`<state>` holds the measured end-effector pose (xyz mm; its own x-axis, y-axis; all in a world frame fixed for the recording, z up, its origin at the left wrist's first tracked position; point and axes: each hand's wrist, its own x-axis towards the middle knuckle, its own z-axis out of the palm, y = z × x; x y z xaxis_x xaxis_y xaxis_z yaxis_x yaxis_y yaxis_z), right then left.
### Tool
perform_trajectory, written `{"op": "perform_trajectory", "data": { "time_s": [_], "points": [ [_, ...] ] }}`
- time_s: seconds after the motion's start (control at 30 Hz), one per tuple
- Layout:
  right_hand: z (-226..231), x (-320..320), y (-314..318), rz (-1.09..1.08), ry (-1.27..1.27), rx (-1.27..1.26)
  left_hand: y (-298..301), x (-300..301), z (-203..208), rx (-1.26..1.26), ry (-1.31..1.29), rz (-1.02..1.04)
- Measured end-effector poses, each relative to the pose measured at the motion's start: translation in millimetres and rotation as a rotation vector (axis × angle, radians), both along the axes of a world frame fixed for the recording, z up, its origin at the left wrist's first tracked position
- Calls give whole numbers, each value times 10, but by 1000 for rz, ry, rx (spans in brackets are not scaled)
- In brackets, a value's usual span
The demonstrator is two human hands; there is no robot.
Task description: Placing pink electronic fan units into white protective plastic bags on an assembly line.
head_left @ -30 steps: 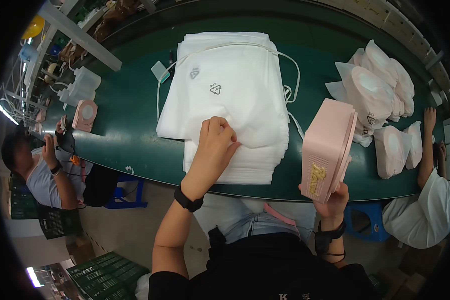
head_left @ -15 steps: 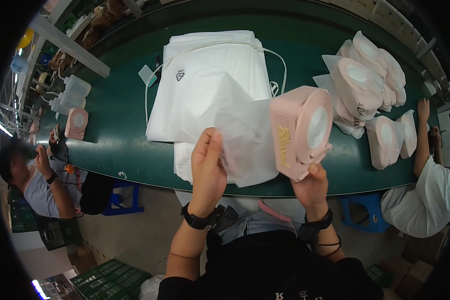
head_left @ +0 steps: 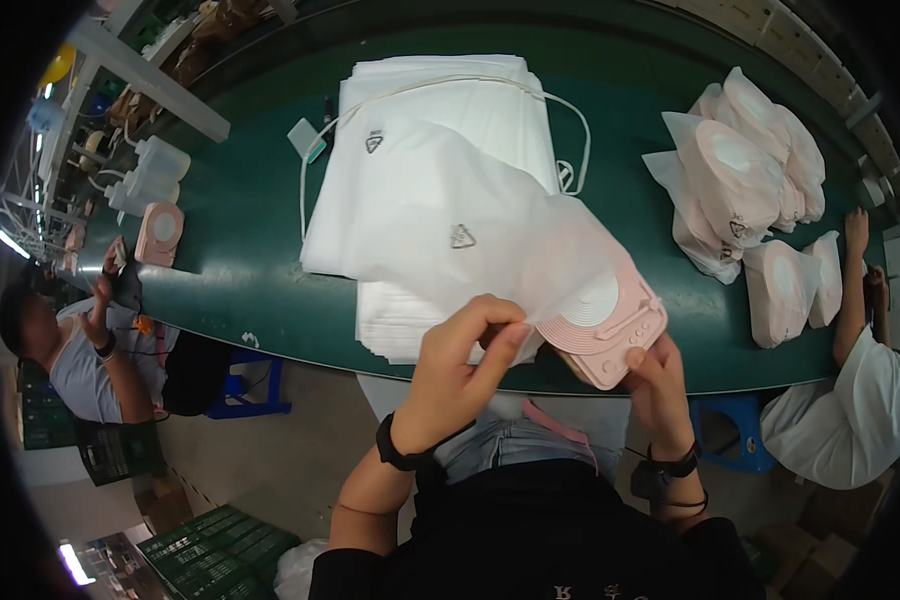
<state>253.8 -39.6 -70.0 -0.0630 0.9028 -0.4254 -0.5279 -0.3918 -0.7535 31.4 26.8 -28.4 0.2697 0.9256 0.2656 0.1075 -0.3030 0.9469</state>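
A pink device with a round white ringed disc [head_left: 625,340], like a small fan, is partly inside a translucent white bag [head_left: 500,235]. My right hand [head_left: 660,385] grips the device's uncovered lower end, thumb on its front. Pinched between thumb and fingers of my left hand [head_left: 465,365] is the bag's open edge, beside the disc. The far part of the device shows faintly through the bag. Behind and under the bag lies a stack of flat white bags [head_left: 440,90] on the green table, with a pale cord [head_left: 585,130] looped across it.
Several bagged pink devices [head_left: 735,180] stand at the right of the green table [head_left: 240,290]. At the left are an unbagged pink device [head_left: 160,235] and white bottles [head_left: 155,170]. A person [head_left: 90,345] sits at the left, and another person's sleeve [head_left: 845,410] shows at the right.
The device, earlier upright beside the bag, now lies tilted with its far end inside it. My left hand has moved right, toward the device. The bag is spread over the stack.
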Motion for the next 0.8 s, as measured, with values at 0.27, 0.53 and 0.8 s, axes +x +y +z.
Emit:
{"op": "perform_trajectory", "data": {
  "time_s": [0.27, 0.53, 0.8],
  "points": [
    [-13, -131, 27, -54, -341, 309, -129, 179, 104, 571, 475, -119],
    [30, -227, -2, 160, -481, 308, -328, 361, 54, 582, 388, -106],
    [-491, 207, -3, 394, -714, 772, -308, 242, 300, 233, -35, -336]
  ]
}}
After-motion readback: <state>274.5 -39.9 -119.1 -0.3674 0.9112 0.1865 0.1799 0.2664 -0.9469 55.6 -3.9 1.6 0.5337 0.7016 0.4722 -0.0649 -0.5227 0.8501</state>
